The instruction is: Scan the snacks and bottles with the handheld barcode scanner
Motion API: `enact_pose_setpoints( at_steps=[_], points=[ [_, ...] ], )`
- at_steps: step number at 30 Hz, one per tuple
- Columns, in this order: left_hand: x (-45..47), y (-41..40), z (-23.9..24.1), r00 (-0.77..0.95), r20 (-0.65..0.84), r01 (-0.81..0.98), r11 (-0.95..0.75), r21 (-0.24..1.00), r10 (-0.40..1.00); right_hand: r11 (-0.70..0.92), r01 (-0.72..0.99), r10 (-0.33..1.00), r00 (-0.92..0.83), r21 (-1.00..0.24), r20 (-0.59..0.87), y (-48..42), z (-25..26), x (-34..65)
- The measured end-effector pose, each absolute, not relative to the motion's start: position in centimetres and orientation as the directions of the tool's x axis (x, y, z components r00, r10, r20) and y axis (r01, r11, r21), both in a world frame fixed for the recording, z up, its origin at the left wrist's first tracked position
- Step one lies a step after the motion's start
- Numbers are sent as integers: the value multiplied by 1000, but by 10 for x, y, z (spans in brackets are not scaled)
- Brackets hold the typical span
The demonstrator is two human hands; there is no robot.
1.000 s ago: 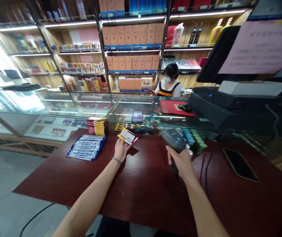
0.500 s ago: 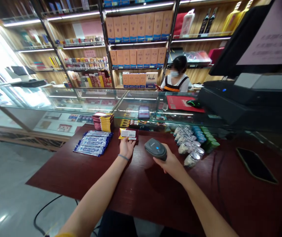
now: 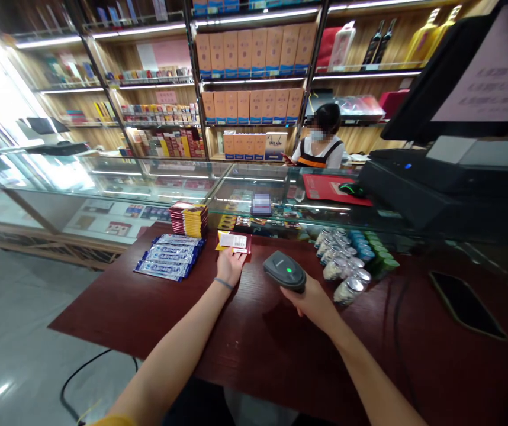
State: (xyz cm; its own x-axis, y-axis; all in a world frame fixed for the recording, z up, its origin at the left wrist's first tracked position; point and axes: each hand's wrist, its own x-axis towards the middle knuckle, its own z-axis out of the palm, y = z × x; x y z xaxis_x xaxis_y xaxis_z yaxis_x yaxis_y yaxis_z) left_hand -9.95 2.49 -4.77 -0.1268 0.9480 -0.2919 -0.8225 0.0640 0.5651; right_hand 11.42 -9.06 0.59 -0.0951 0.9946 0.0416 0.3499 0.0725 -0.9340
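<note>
My left hand [image 3: 230, 267] grips the near edge of a flat red and yellow packet [image 3: 234, 241], whose barcode side is turned up toward me. To the right, my right hand [image 3: 309, 299] is wrapped round the handle of a dark grey barcode scanner [image 3: 284, 271]. A green light glows on the scanner's top, and its front end points left toward the packet. A stack of similar red and yellow packets [image 3: 189, 219] stands left of my left hand. In front of that stack lie several blue and silver wrapped packs [image 3: 170, 257], overlapping in a row.
On the brown table [image 3: 254, 355], rows of small lidded jars [image 3: 349, 290], blue cans [image 3: 362, 246] and green cans [image 3: 382, 255] stand right of the scanner. A phone [image 3: 467, 303] lies farther right. Behind are a glass display counter [image 3: 183, 180] and a seated person [image 3: 322, 142].
The scanner's light has turned from blue to green. The whole view has shifted slightly; both hands keep their holds on the packet and the scanner.
</note>
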Motion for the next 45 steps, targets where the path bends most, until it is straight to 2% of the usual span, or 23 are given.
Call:
enact_pose_setpoints(
  at_steps=[7, 11, 15, 18, 21, 23, 26, 28, 31, 34, 38, 45],
  points=[
    [-99, 25, -49, -180, -292, -854, -2, 521, 939, 59, 359, 997, -64, -932, 38, -89, 8, 116],
    [-98, 24, -49, -221, -255, -821, -39, 570, 941, 47, 378, 999, -31, -925, 38, -88, 6, 116],
    [-100, 24, -49, -262, -204, -737, -59, 673, 943, 39, 365, 999, -5, -930, 40, -86, 1, 117],
    [-108, 26, -43, -402, -115, -599, -166, 783, 908, 33, 353, 999, 19, -935, 42, -83, -3, 118],
    [-125, 32, -24, -597, 104, -327, -359, 874, 795, 46, 351, 997, 36, -935, 63, -80, -6, 120],
    [-143, 37, -5, -666, 262, -146, -467, 872, 698, 53, 340, 996, 44, -939, 72, -78, -7, 122],
    [-179, 47, 27, -687, 420, 49, -539, 841, 593, 65, 312, 994, 65, -948, 89, -77, -7, 124],
    [-207, 54, 47, -650, 515, 197, -531, 824, 559, 67, 288, 992, 80, -955, 94, -78, -5, 126],
    [-248, 64, 64, -516, 622, 396, -480, 782, 589, 68, 251, 992, 89, -966, 93, -78, -2, 126],
    [-277, 70, 68, -375, 636, 491, -438, 753, 674, 74, 243, 991, 88, -967, 98, -80, 1, 125],
    [-292, 74, 63, -233, 575, 567, -371, 735, 784, 78, 242, 990, 93, -967, 103, -81, 2, 124],
    [-300, 79, 59, -71, 567, 562, -437, 702, 821, 83, 229, 991, 80, -970, 104, -79, -2, 125]
  ],
)
